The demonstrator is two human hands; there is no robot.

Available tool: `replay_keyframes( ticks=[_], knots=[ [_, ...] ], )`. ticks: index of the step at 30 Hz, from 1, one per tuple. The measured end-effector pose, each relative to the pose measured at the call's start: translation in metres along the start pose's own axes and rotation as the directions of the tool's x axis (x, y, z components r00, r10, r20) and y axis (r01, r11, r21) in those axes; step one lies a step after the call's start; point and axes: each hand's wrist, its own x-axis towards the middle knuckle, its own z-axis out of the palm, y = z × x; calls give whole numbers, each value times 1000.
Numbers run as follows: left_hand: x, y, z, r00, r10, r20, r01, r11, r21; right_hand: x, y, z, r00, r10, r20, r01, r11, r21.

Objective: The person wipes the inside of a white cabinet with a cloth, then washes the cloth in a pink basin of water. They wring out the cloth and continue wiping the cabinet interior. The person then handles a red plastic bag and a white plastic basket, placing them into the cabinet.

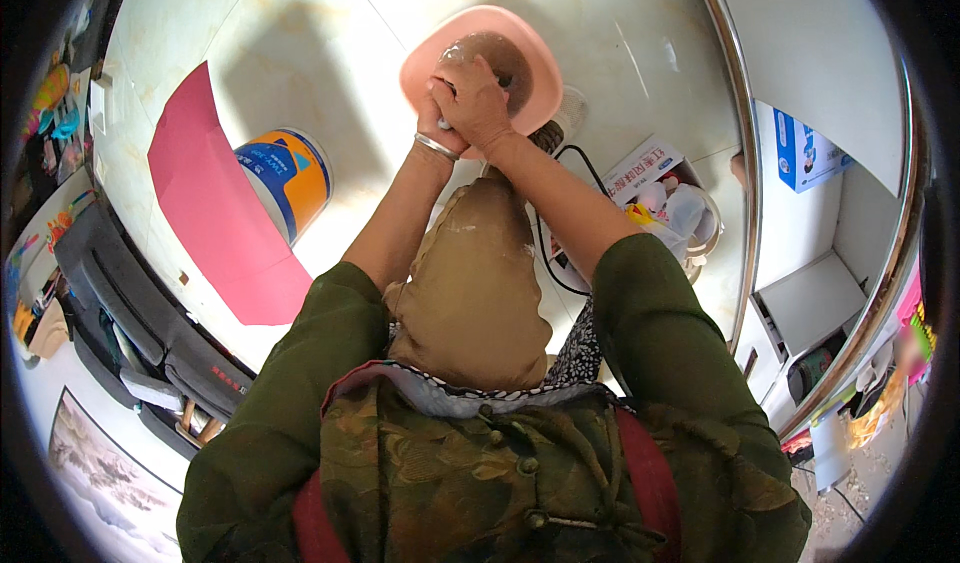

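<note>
Both my hands meet over a pink plastic basin [545, 90] that stands on the floor with murky water [484, 41] in it. My left hand [442, 124], with a silver bangle on its wrist, is at the basin's near side, partly covered by the other hand; a small whitish bit of something shows at its palm. My right hand [476, 101] lies over it with bent fingers, a small dark thing near its fingertips. What the hands grip is mostly hidden. Below them a tan cloth [472, 285] covers my lap.
A blue and orange bucket [300, 180] stands left beside a large pink-red sheet [217, 210]. On the right are a black cable [540, 240], a printed carton [645, 165] and a bin holding plastic bags [686, 214]. Further right stands a metal-edged glass table [742, 112]; a dark grey chair [142, 300] is far left.
</note>
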Motion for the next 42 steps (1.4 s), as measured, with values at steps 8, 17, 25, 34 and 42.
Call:
replay_keyframes(
  ticks=[8,17,25,34,42],
  knots=[
    [-15,4,46,960,-146,-240,143,989,-32,8,7,-8,991,-7,133,26,990,-138],
    [-14,7,49,973,26,-231,-5,996,91,12,-25,-18,907,368,205,-405,896,180],
    [-22,4,66,928,243,-282,-153,939,307,24,-28,-21,932,325,162,-351,921,169],
    [-23,-6,80,865,359,-351,-200,887,415,37,-25,-14,802,595,-54,-512,731,451],
    [-25,-15,66,782,595,-185,-206,527,825,26,-4,-13,555,789,262,-672,240,700]
  ],
)
